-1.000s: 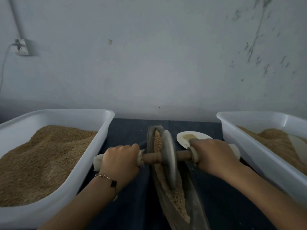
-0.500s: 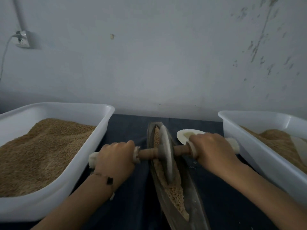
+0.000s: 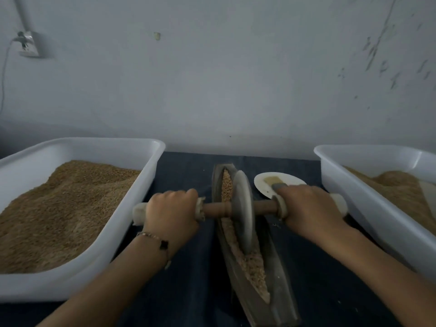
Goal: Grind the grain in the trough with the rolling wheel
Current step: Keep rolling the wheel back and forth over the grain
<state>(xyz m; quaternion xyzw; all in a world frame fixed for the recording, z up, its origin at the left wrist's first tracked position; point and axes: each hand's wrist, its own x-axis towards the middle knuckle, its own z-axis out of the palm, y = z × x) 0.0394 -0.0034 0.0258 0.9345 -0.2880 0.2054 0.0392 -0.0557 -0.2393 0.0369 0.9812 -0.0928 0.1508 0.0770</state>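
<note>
A narrow boat-shaped trough (image 3: pixel 280 286) lies lengthwise on the dark cloth, holding a strip of tan grain (image 3: pixel 252 267). A grey rolling wheel (image 3: pixel 244 208) stands on edge in the trough's far half, on a wooden axle (image 3: pixel 215 209) with pale padded ends. My left hand (image 3: pixel 172 211) grips the axle's left end, fingers curled over it. My right hand (image 3: pixel 309 213) grips the right end the same way. The grain under the wheel is hidden.
A large white tub (image 3: pixel 94 263) heaped with brown grain sits at the left. A second white tub (image 3: pixel 368 208) with grain stands at the right. A small white plate (image 3: pixel 264 185) with a brush lies behind my right hand. The wall rises close behind.
The wheel has rolled away from me toward the trough's far end, both hands moving forward with the axle. More ground grain shows in the near half.
</note>
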